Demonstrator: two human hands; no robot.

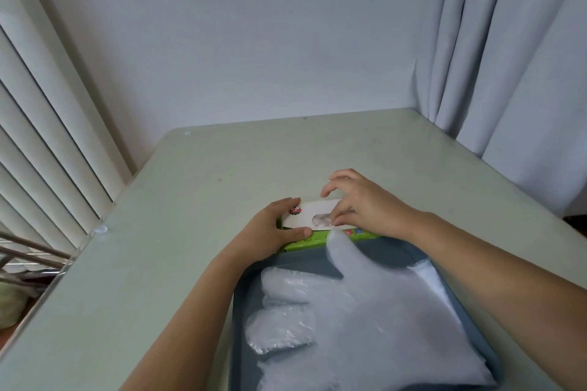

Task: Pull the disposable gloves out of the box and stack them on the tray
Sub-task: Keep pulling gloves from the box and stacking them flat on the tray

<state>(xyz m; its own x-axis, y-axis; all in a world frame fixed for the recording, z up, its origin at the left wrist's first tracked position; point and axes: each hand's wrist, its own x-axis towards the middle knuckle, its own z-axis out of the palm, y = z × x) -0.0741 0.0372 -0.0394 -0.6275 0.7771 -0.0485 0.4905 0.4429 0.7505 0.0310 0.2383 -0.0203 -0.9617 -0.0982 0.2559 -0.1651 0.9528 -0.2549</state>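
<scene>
The person is taking the next glove [321, 220], which is showing in the oval opening of the box [301, 213]. To do this well, I think the pull should be going slowly and upward, taking one thin sheet only, while the box is being held down. The left hand [270, 230] is gripping the left end of the box, thumb on its front side. The right hand [362, 205] is pinching the plastic at the opening between thumb and forefinger, the other fingers spreading above. The box is lying just behind the tray [240, 295], where the stack of gloves [349, 311] is resting.
</scene>
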